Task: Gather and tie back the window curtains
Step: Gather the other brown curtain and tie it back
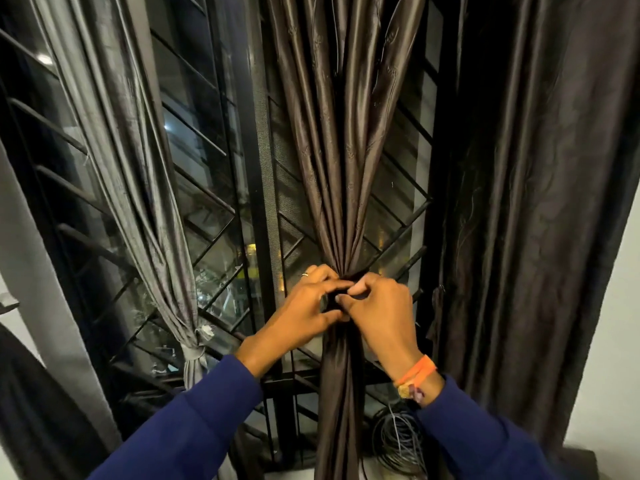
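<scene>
Blue sleeves reach up to frame centre, where the left hand and right hand pinch a dark tie round the gathered brown curtain. Slippery fabric; loosened fingertips could let the bunch spill open.

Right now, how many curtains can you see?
3: a grey curtain tied back at left, a brown curtain bunched in both hands at centre, a dark curtain hanging loose at right. More may be out of view.
</scene>
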